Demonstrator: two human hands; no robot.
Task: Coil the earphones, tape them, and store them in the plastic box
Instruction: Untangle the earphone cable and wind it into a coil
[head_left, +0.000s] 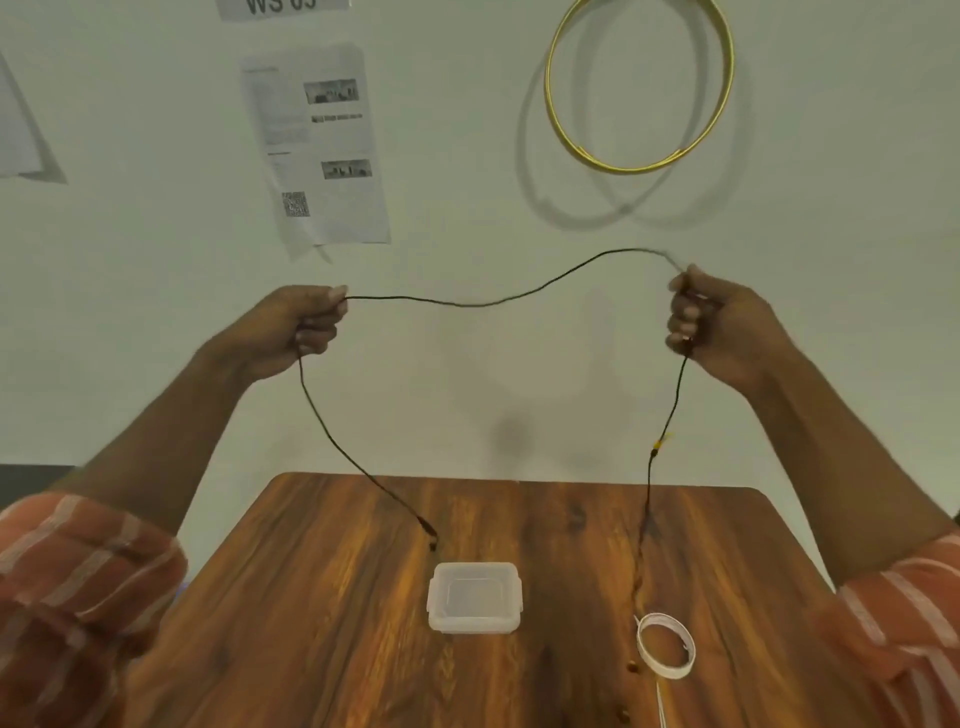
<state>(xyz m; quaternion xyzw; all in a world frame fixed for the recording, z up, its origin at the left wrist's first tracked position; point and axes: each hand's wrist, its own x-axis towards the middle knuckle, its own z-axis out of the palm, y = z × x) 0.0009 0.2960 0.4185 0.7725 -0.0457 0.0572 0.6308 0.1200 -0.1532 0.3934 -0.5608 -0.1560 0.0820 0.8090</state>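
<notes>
Overhead, from the wearer's own viewpoint, two bare hands hold a thin black earphone cable (498, 302) stretched out in the air above a wooden table (332, 613). Holding it wide apart like this looks meant to pull the cord straight and free of tangles before any coiling starts. The left hand (293, 330) is a loose fist, fingers curled together around the cable, which leaves at the thumb side. The right hand (714, 325) is likewise closed on the cord, knuckles toward the middle. Both forearms are raised and angled outward, with striped orange sleeves pushed back near the elbows. From each fist a tail hangs down: the left tail ends at a plug just above the table, the right tail trails onto the wood. A clear plastic box (474, 597), lid on, sits between the tails, and a roll of white tape (666, 646) lies to its right.
</notes>
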